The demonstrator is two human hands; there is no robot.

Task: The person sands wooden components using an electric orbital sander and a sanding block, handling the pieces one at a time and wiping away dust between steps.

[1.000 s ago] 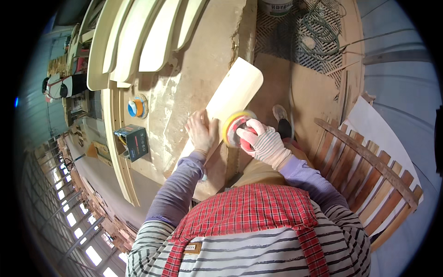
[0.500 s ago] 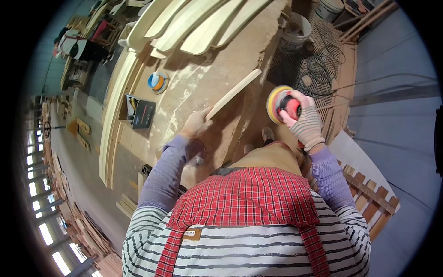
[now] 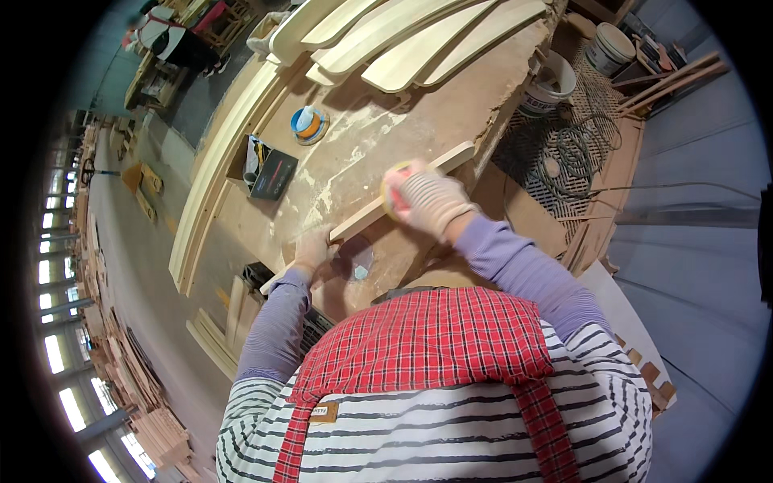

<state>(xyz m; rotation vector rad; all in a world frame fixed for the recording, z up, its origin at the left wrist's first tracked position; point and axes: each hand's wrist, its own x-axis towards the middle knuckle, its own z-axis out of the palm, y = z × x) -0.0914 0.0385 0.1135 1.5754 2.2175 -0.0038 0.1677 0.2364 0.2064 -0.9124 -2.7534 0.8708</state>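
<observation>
A long pale wooden slat point(image 3: 451, 157) lies edge-up across the dusty workbench point(image 3: 354, 145). My left hand point(image 3: 312, 251), bare, grips the slat's near end. My gloved right hand point(image 3: 431, 201) holds a round red and yellow sanding disc tool point(image 3: 394, 183) pressed against the slat near its middle. Both forearms wear purple sleeves and come from below, over a red checked apron.
Several curved pale wooden boards point(image 3: 419, 40) lie at the bench's far side. A black box point(image 3: 270, 171) and a round tape roll with a bottle point(image 3: 309, 125) sit on the bench. Two white buckets point(image 3: 547, 84) and coiled cable point(image 3: 576, 145) stand right. Timber stacks line the left floor.
The slat has been turned from flat to edge-up. My right hand carried the sanding tool away to the right, then back onto the slat. My left hand slid to the near end.
</observation>
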